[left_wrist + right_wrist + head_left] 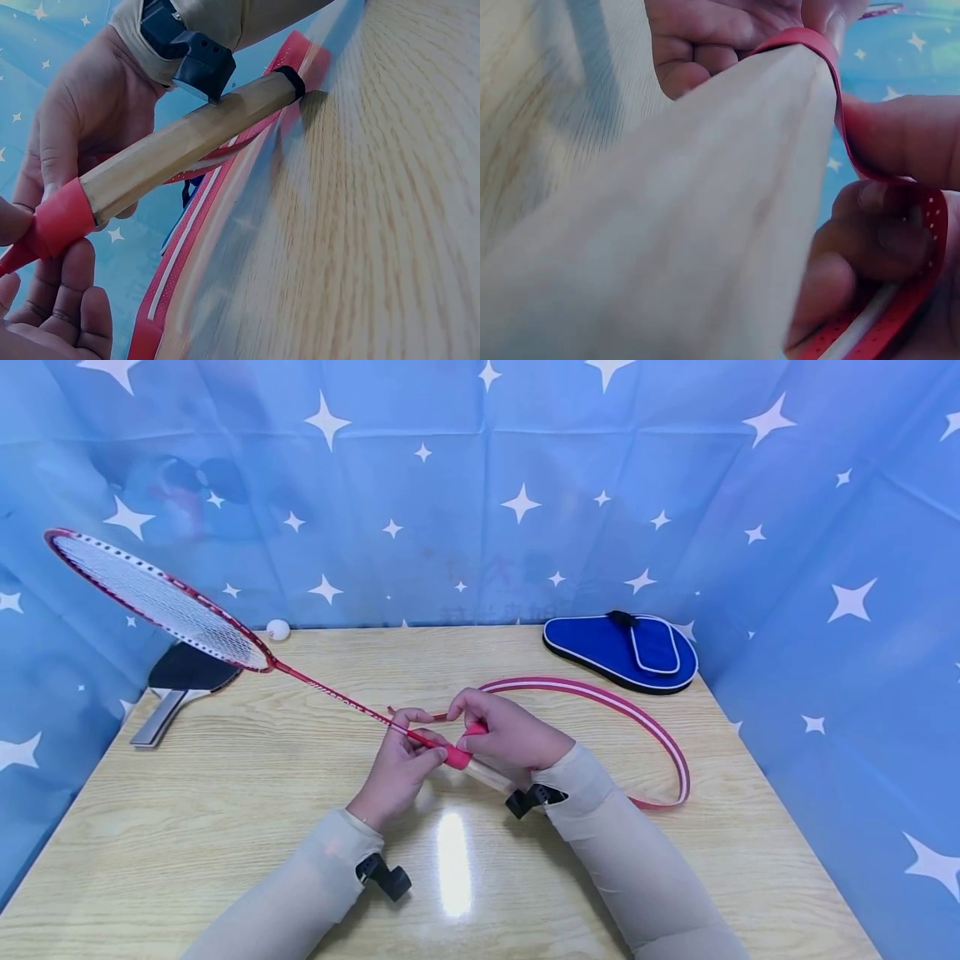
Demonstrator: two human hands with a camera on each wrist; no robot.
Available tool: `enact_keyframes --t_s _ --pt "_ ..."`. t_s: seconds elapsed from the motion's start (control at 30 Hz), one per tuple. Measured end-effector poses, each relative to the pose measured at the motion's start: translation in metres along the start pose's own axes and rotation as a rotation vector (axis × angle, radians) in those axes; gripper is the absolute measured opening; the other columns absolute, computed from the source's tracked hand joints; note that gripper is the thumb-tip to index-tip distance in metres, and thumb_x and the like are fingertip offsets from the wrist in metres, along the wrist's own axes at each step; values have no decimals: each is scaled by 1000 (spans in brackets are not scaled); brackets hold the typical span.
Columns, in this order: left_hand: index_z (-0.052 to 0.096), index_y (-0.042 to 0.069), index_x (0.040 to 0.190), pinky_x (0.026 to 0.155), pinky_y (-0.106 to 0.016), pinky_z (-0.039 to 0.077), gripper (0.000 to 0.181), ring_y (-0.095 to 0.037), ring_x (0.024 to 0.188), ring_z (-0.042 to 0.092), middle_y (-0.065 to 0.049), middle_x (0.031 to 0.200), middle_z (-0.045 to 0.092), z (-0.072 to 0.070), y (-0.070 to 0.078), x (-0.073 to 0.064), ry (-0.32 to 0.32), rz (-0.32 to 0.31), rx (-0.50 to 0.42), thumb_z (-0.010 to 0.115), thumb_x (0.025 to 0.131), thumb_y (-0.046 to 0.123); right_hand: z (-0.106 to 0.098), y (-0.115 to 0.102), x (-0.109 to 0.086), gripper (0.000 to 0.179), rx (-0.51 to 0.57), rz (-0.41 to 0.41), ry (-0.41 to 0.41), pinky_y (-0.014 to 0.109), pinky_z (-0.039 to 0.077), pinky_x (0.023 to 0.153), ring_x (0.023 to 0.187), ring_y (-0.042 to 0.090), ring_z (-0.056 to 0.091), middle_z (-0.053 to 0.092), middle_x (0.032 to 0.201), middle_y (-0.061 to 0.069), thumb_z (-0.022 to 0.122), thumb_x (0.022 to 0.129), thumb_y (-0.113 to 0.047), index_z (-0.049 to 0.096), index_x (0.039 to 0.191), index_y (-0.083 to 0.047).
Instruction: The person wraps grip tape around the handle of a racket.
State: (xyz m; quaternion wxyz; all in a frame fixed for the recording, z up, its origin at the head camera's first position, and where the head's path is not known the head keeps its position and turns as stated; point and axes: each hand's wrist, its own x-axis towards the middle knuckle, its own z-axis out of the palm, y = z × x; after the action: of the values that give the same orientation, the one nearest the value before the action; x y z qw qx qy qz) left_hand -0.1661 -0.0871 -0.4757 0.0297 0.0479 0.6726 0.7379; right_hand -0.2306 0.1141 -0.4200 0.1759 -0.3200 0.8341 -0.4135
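Observation:
A red badminton racket (330, 692) slants up to the left over the table, its bare wooden handle (187, 139) pointing down to the right. My left hand (393, 777) pinches it at the top of the handle, where red perforated grip tape (66, 212) is wound round the wood. With thumb and fingers, my right hand (517, 731) holds the tape just off the handle; in the right wrist view the strip (840, 139) runs from the wood into that hand. The tape's long loose part (678, 760), with a pale centre stripe, curves over the table to the right.
At the back left lie a black table tennis paddle (193, 668) and a white ball (277, 629). A blue paddle case (592, 647) lies at the back right. A blue star-patterned curtain (450, 510) closes off the table's (225, 827) back and sides.

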Motion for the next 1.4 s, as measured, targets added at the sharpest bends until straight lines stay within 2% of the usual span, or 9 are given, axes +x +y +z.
enact_keyframes --t_s 0.2,0.5,0.6,0.73,0.83,0.97,1.13,1.27,1.4 --pt "42 7 132 80 -24 56 47 -16 88 70 -10 105 71 0 1 -1 -9 -2 -19 61 92 -10 0 6 2 35 49 -26 -15 28 44 67 65 17 47 51 78 3 76 94 -3 59 124 -8" --pt "41 9 133 83 -25 57 49 -21 94 69 -16 110 69 0 2 0 -18 1 8 62 93 -8 0 8 1 48 148 35 -94 26 40 56 56 18 46 52 82 9 80 88 -4 56 129 -2" --pt "41 10 133 83 -26 57 49 -21 92 69 -16 109 70 1 2 0 -18 0 3 61 92 -8 0 10 2 46 146 31 -107 28 41 60 61 19 47 54 83 8 78 89 -3 55 130 -1" --pt "41 9 133 83 -26 57 50 -20 92 70 -14 107 71 1 2 1 -26 -2 -13 61 91 -9 0 11 2 49 125 44 -137 32 50 79 81 21 61 70 94 2 76 92 -8 54 135 -5" --pt "40 8 133 82 -25 57 50 -20 92 69 -12 107 71 0 1 2 -31 0 -24 61 91 -10 0 11 2 52 123 68 -164 34 53 84 92 22 68 77 101 0 75 94 -10 53 141 -8" --pt "40 7 133 81 -23 54 50 -20 93 68 -13 107 71 -1 0 2 -34 8 -22 59 90 -11 0 10 1 53 126 80 -176 33 56 78 88 22 71 78 100 0 76 94 -10 54 143 -11" --pt "41 4 133 83 -24 54 50 -19 93 67 -17 110 69 -1 -2 3 -34 10 -30 58 89 -11 2 9 2 50 137 57 -180 31 54 79 84 21 69 78 97 2 78 94 -10 54 137 -11" --pt "41 4 134 82 -24 57 48 -17 89 68 -13 106 66 -1 -2 3 -28 3 -37 62 93 -7 4 10 3 49 134 23 -185 32 52 81 82 19 67 76 95 3 79 93 -9 53 134 -8" --pt "42 6 135 80 -26 56 49 -16 84 68 -8 99 65 -1 -2 2 -12 -8 17 68 95 -2 4 9 3 52 86 0 -179 33 52 85 80 17 65 74 94 2 79 92 -9 52 136 -3"
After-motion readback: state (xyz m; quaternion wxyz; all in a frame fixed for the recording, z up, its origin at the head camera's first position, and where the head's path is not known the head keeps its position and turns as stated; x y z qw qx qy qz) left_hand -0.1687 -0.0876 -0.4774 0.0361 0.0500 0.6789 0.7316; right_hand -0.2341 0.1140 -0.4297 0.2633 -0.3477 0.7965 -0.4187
